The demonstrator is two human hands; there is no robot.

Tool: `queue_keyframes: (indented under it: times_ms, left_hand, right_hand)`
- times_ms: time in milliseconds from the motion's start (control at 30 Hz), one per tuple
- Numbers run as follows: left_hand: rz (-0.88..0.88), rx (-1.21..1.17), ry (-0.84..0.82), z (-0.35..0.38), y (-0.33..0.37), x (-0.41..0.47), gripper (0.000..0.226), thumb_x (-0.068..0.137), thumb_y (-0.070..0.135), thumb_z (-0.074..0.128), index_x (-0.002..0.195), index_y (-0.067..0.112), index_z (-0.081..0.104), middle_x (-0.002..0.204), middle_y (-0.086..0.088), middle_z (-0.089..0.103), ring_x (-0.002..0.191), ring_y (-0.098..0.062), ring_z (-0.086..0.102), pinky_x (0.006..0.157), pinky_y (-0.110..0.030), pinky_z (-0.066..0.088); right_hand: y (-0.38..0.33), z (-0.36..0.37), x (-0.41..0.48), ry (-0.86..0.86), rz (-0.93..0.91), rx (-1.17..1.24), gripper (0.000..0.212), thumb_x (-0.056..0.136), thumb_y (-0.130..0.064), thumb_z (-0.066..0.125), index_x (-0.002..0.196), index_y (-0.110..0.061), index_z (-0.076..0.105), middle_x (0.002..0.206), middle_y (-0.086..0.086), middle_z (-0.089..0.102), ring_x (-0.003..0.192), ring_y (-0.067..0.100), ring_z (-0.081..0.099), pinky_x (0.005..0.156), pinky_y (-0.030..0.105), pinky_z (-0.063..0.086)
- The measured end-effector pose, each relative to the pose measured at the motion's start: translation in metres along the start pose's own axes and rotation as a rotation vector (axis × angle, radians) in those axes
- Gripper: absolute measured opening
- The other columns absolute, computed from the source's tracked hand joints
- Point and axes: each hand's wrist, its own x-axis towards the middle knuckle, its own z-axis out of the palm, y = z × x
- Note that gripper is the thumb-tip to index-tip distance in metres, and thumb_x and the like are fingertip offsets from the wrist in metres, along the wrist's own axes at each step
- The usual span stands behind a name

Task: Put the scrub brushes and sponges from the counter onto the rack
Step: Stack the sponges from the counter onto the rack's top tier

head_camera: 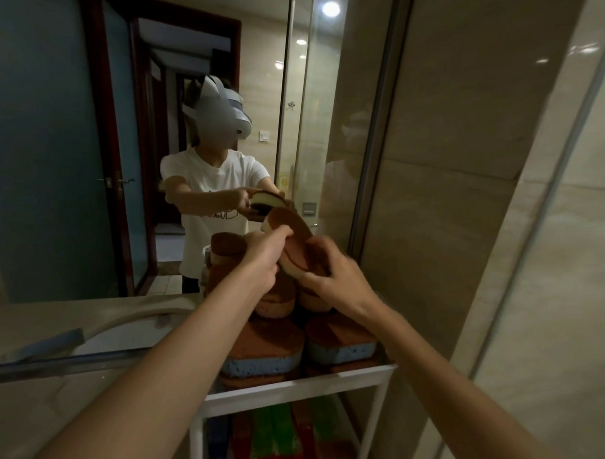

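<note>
No legible text recorded. Dark print on the white cotton T-shirt [222, 214], seen in the wall mirror [39, 151], is too blurred to read. The small yellow sticker [284, 181] on the clear glass door [309, 133] possibly carries writing, but it cannot be resolved.

The held sponge [290, 242] hides the fingertips of the right hand [337, 278]; that hand and the left hand [264, 259] mask the stacked sponges [278, 300] behind. The lower-shelf packages [273, 434] of the rack [299, 387] are blurred and cut off below.

I've got the rack [299, 387] just right of the sink [119, 332], mirror [39, 151] behind. Sponges [266, 344] piled on its top shelf, packets [273, 434] below.
</note>
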Motion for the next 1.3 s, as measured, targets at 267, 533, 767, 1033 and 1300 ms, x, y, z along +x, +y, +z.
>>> queue_keyframes:
  times_ms: [267, 533, 767, 1033, 1300]
  left_hand:
    - [0.288, 0.672, -0.074, 0.019, -0.022, -0.008, 0.038, 0.098, 0.029, 0.036, 0.126, 0.009, 0.053, 0.115, -0.011, 0.061, 0.107, -0.026, 0.057, 0.082, -0.032, 0.042]
    - [0.385, 1.545, -0.281, 0.000, -0.054, -0.001, 0.051, 0.100, 0.039, 0.028, 0.147, 0.020, 0.029, 0.157, -0.008, 0.024, 0.146, -0.027, 0.018, 0.118, -0.047, 0.012]
    - [0.391, 1.592, -0.271, -0.001, -0.055, -0.005, 0.051, 0.100, 0.039, 0.025, 0.147, 0.021, 0.028, 0.158, -0.009, 0.021, 0.146, -0.027, 0.017, 0.118, -0.044, 0.013]
    - [0.554, 1.266, -0.137, 0.006, -0.049, -0.021, 0.031, 0.097, 0.022, 0.041, 0.117, 0.008, 0.060, 0.117, -0.015, 0.064, 0.113, -0.032, 0.057, 0.100, -0.047, 0.043]
    - [0.735, 1.039, -0.050, 0.012, -0.045, -0.089, 0.029, 0.095, 0.015, 0.046, 0.119, 0.007, 0.061, 0.109, -0.016, 0.066, 0.103, -0.028, 0.060, 0.073, -0.022, 0.037]
  right_hand:
    - [0.032, -0.006, -0.002, 0.241, 0.092, -0.176, 0.055, 0.092, -0.034, 0.052, 0.142, -0.027, 0.031, 0.134, 0.010, 0.050, 0.115, 0.025, 0.055, 0.081, 0.028, 0.047]
    - [0.056, -0.001, -0.007, 0.104, 0.285, -0.387, 0.051, 0.098, -0.040, 0.034, 0.146, -0.037, 0.019, 0.147, 0.020, 0.027, 0.132, 0.039, 0.032, 0.106, 0.046, 0.033]
    - [0.056, 0.000, -0.005, -0.074, 0.329, -0.492, 0.048, 0.099, -0.039, 0.034, 0.146, -0.037, 0.021, 0.152, 0.018, 0.020, 0.137, 0.039, 0.024, 0.109, 0.046, 0.029]
    - [0.041, -0.005, -0.010, -0.153, 0.246, -0.645, 0.059, 0.094, -0.031, 0.045, 0.147, -0.030, 0.019, 0.157, 0.018, 0.004, 0.146, 0.037, -0.003, 0.116, 0.054, 0.011]
    - [0.030, -0.001, -0.074, 0.244, -0.033, -0.385, 0.032, 0.090, -0.009, 0.047, 0.121, -0.009, 0.056, 0.131, 0.016, 0.050, 0.128, 0.034, 0.040, 0.106, 0.043, 0.038]
